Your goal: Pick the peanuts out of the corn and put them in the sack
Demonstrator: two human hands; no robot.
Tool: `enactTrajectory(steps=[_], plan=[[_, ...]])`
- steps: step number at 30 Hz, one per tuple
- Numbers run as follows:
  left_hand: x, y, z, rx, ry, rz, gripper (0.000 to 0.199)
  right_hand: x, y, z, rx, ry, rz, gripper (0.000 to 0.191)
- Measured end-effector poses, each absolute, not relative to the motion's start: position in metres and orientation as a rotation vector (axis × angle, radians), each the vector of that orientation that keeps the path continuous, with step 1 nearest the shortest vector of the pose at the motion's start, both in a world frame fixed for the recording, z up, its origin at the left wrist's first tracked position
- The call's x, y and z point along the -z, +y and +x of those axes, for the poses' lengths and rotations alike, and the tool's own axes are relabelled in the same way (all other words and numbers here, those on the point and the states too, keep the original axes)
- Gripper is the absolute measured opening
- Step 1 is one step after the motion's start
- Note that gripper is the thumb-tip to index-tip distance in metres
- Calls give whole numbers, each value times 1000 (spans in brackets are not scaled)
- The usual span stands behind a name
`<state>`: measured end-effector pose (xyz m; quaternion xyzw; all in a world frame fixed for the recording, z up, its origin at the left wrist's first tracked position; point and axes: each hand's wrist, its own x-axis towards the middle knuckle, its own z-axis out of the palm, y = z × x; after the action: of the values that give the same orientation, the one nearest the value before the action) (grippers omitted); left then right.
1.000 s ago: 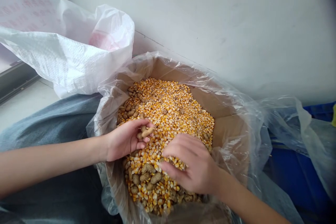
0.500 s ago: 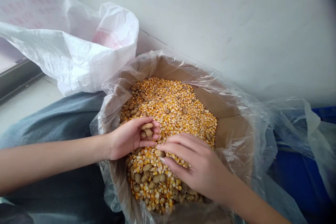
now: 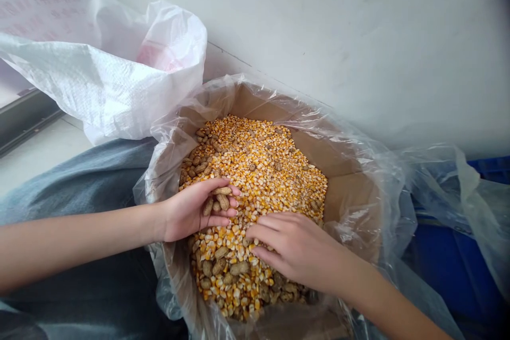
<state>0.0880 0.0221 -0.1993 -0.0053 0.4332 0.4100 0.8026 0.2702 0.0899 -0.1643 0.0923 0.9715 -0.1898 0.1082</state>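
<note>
Several peanuts in their shells rest in the palm of my left hand, which is cupped around them above the corn kernels. My right hand is just to the right, palm down and low over the corn. Its thumb and index finger are apart, with kernels showing between them, and its other fingers are curled and partly hidden. More peanuts lie on the corn below my hands, and others gather along the left side. The corn fills a cardboard box lined with clear plastic.
A white woven sack stands open at the upper left, beside the box. Behind the box is a pale wall. My denim-covered leg is at the left. A blue object lies at the right, partly under clear plastic.
My right hand has drawn slightly away from my left hand and the peanut at its fingertips has left them. More peanuts now show in my left palm.
</note>
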Motion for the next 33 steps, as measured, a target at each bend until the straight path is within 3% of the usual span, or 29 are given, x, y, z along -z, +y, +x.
enactTrajectory(steps=[8,17,25,33], plan=[[198,23,88,-859,955,-21,22,180,86,269,413,2868,283,8],[198,22,89,-810,919,-18,25,162,87,265,831,3063,525,16],[199,21,88,-818,928,-11,25,184,78,264,448,2839,429,10],[200,22,87,-829,943,-16,23,172,89,269,435,2722,401,9]])
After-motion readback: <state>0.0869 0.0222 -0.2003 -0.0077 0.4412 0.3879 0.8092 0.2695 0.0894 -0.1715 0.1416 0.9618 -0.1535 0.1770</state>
